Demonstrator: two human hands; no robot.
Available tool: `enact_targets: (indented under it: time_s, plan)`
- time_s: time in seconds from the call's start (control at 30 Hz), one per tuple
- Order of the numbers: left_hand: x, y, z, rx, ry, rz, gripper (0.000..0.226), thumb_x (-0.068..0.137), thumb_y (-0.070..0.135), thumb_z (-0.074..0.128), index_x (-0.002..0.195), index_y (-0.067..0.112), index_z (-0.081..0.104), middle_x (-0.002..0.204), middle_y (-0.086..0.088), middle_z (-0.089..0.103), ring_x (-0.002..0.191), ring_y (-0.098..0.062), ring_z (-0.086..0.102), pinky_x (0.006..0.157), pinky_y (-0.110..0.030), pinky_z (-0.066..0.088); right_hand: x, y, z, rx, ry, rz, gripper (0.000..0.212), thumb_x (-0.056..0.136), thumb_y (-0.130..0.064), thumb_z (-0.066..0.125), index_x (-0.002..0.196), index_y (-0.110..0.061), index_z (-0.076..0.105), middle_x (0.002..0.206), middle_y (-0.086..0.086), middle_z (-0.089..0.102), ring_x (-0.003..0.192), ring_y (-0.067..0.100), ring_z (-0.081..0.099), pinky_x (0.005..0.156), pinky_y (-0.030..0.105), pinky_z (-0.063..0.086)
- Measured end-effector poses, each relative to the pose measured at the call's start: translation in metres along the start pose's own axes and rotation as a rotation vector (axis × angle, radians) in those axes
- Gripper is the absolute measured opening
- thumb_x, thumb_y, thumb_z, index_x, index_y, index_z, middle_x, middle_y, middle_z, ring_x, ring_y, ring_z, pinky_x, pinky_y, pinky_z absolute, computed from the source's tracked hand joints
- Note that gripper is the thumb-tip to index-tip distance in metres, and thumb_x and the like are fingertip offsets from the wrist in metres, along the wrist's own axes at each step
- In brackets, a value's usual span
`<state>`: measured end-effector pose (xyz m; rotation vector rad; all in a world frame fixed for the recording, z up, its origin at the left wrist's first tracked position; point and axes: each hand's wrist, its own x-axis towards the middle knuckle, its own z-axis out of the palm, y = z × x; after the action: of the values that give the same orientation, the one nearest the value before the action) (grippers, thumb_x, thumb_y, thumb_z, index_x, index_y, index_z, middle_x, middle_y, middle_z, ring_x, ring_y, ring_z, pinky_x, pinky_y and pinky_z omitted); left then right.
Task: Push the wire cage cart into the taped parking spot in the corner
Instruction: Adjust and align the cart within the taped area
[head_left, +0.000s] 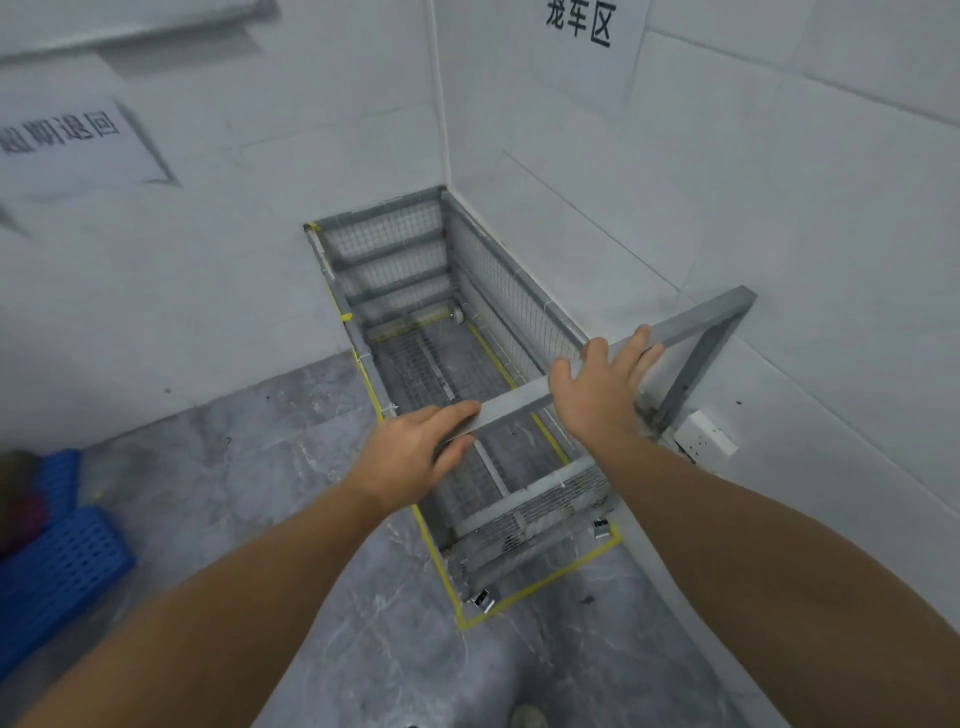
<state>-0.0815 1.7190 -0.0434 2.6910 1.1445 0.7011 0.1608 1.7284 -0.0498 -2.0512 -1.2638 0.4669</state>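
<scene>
The grey wire cage cart (519, 306) stands in the room's corner, its far end and right side close to the white walls. Yellow floor tape (545, 584) outlines a rectangle around it, and the near wheels (485, 600) sit just inside the tape's near line. A grey handle bar (696, 325) crosses the near end of the cart. My left hand (415, 452) lies on the bar's left part with fingers over it. My right hand (602, 387) grips the bar further right, fingers wrapped over the top.
White tiled walls meet at the corner, each with a paper sign (582, 31). A white wall socket (704, 436) sits low on the right wall beside the handle. Blue plastic crates (57, 561) stand at the left on the grey marble floor (270, 467).
</scene>
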Motion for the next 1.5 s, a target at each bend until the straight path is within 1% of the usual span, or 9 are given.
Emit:
enact_targets:
  time_s: [0.17, 0.33, 0.47, 0.57, 0.77, 0.97, 1.1, 1.3, 1.5]
  plan:
    - [-0.003, 0.004, -0.001, 0.054, -0.032, -0.049, 0.043, 0.096, 0.046, 0.040, 0.132, 0.025, 0.053, 0.104, -0.004, 0.071, 0.084, -0.025, 0.066, 0.066, -0.035, 0.055, 0.001, 0.003, -0.003, -0.080, -0.078, 0.014, 0.049, 0.096, -0.055, 0.036, 0.125, -0.017, 0.043, 0.158, 0.016, -0.028, 0.141, 0.037, -0.032, 0.117, 0.056, 0.012]
    - [-0.002, 0.013, -0.002, 0.093, -0.067, -0.127, 0.039, 0.097, 0.041, 0.049, 0.133, 0.025, 0.051, 0.106, -0.003, 0.070, 0.085, -0.026, 0.065, 0.067, -0.038, 0.055, -0.002, 0.003, -0.012, -0.140, -0.146, 0.019, 0.061, 0.095, -0.063, 0.029, 0.136, -0.019, 0.038, 0.158, 0.015, -0.029, 0.141, 0.038, -0.032, 0.115, 0.056, 0.017]
    - [0.005, 0.024, -0.001, 0.244, -0.147, -0.232, 0.041, 0.097, 0.048, 0.043, 0.129, 0.023, 0.049, 0.105, -0.002, 0.067, 0.084, -0.029, 0.064, 0.064, -0.039, 0.052, -0.005, 0.010, -0.023, -0.323, -0.186, -0.075, 0.067, 0.094, -0.069, 0.016, 0.143, -0.026, 0.032, 0.159, 0.023, -0.021, 0.142, 0.046, -0.025, 0.116, 0.057, 0.002]
    - [0.011, 0.033, 0.001, 0.318, -0.191, -0.295, 0.042, 0.097, 0.054, 0.036, 0.123, 0.022, 0.048, 0.102, -0.002, 0.065, 0.082, -0.029, 0.063, 0.060, -0.037, 0.048, -0.001, 0.024, -0.035, -0.554, -0.170, -0.259, 0.070, 0.092, -0.071, 0.003, 0.143, -0.031, 0.030, 0.159, 0.030, -0.003, 0.145, 0.046, -0.013, 0.116, 0.057, -0.004]
    - [0.033, 0.061, 0.014, 0.292, -0.192, -0.442, 0.044, 0.099, 0.056, 0.025, 0.121, 0.025, 0.048, 0.107, -0.001, 0.065, 0.088, -0.027, 0.063, 0.067, -0.036, 0.045, 0.039, 0.058, -0.062, -0.616, -0.196, -0.677, 0.053, 0.095, -0.061, 0.012, 0.127, -0.031, 0.042, 0.137, 0.014, 0.046, 0.140, 0.037, 0.022, 0.115, 0.058, 0.013]
    - [0.053, 0.082, 0.027, 0.310, -0.134, -0.667, 0.046, 0.098, 0.057, 0.022, 0.102, 0.025, 0.055, 0.088, 0.001, 0.063, 0.077, -0.022, 0.057, 0.066, -0.035, 0.038, 0.088, 0.086, -0.081, -0.574, -0.187, -0.862, 0.047, 0.097, -0.058, 0.022, 0.112, -0.027, 0.053, 0.103, 0.006, 0.058, 0.105, 0.030, 0.050, 0.107, 0.051, 0.028]
    - [0.060, 0.088, 0.029, 0.341, -0.109, -0.738, 0.047, 0.098, 0.056, 0.023, 0.092, 0.024, 0.056, 0.083, 0.001, 0.064, 0.072, -0.022, 0.056, 0.063, -0.035, 0.038, 0.103, 0.087, -0.082, -0.513, -0.150, -0.935, 0.053, 0.098, -0.059, 0.021, 0.097, -0.023, 0.058, 0.087, 0.001, 0.060, 0.086, 0.026, 0.053, 0.084, 0.043, 0.037]
    - [0.067, 0.084, 0.039, 0.437, -0.052, -0.803, 0.056, 0.096, 0.058, 0.016, 0.077, 0.023, 0.056, 0.066, 0.004, 0.059, 0.058, -0.021, 0.055, 0.055, -0.032, 0.040, 0.105, 0.074, -0.065, -0.540, -0.066, -0.785, 0.061, 0.100, -0.056, 0.019, 0.074, -0.021, 0.061, 0.072, -0.003, 0.064, 0.074, 0.024, 0.054, 0.075, 0.041, 0.032]
    - [0.078, 0.081, 0.048, 0.575, -0.051, -0.894, 0.055, 0.098, 0.053, 0.024, 0.071, 0.020, 0.058, 0.064, 0.001, 0.064, 0.059, -0.029, 0.061, 0.054, -0.031, 0.034, 0.120, 0.086, -0.045, -0.419, 0.267, -0.920, 0.043, 0.097, -0.036, 0.043, 0.061, -0.019, 0.058, 0.055, 0.000, 0.056, 0.054, 0.024, 0.050, 0.063, 0.037, 0.032]
